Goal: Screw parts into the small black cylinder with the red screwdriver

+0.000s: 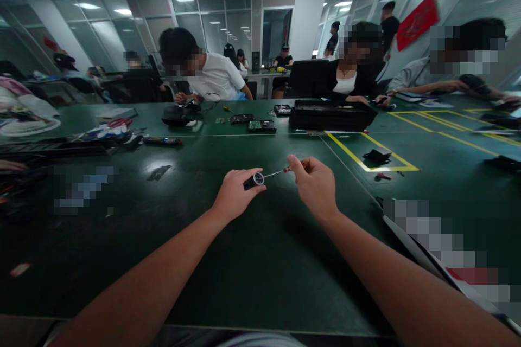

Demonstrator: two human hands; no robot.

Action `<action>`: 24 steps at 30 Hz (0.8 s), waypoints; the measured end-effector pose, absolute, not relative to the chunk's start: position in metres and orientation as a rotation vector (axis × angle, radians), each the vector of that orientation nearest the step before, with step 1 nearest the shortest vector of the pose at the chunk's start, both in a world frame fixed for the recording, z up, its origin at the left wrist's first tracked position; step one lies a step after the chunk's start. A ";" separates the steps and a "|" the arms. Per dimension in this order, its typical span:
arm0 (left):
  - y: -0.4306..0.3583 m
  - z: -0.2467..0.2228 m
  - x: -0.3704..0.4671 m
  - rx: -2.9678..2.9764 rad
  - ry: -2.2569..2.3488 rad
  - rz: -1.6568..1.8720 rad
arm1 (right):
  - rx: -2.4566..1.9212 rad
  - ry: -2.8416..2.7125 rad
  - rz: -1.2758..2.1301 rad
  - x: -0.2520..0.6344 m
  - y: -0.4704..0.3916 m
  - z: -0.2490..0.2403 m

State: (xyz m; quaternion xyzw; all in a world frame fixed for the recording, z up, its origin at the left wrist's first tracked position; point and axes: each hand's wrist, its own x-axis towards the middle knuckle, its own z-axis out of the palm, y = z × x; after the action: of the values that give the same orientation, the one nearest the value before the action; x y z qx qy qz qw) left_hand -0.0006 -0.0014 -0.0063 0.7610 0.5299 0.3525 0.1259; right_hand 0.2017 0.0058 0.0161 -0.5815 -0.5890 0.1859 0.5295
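Over the middle of the green table [228,244], my left hand [238,192] is closed around a small dark cylinder [258,179] with a pale ring at its open end, which faces right. My right hand [313,181] pinches the red handle of a thin screwdriver [274,174]. Its metal shaft points left, and the tip meets the ringed end of the cylinder; whether it goes inside is too small to tell.
A long black case [331,116] and circuit boards [262,126] lie further back. A dark pen-like tool [163,141] and red scissors [120,122] are left. A small black part [377,156] lies inside yellow tape, right. People sit opposite.
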 end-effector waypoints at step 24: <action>0.001 -0.010 -0.005 2.235 1.573 1.026 | -1.392 -1.759 0.270 0.202 0.002 0.022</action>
State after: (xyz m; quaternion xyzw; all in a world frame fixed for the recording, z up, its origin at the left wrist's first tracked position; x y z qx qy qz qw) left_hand -0.0053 0.0014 -0.0097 0.7608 0.5356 0.3492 0.1110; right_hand 0.2016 0.0016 0.0223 -0.5571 -0.7039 0.1081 0.4272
